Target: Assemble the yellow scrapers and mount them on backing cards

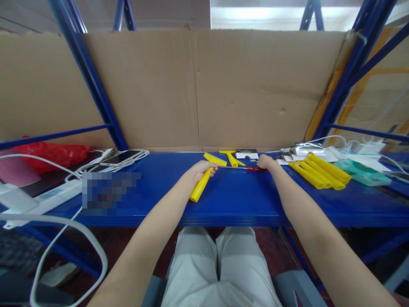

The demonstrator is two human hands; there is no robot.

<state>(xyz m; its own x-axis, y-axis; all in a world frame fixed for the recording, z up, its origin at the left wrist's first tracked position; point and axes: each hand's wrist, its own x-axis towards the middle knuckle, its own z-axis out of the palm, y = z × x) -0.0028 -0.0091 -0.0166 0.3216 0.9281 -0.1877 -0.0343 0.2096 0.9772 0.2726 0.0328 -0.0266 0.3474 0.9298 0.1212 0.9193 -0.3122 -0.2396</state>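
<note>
My left hand is closed round the neck of a yellow T-shaped tool, whose thick handle points toward me and whose flat head lies beyond my fingers. A screwdriver with a red handle lies level, its thin shaft reaching left to the yellow tool near my left fingers. At the right end of that red handle is my right hand, fingers curled and partly hidden. Just behind, between the hands, a second yellow tool rests on the blue table beside a black and white box.
Several yellow handles lie at the right, next to a green plastic package and white boxes. On the left are a phone, white cables, a power strip and a red bag. Cardboard stands behind.
</note>
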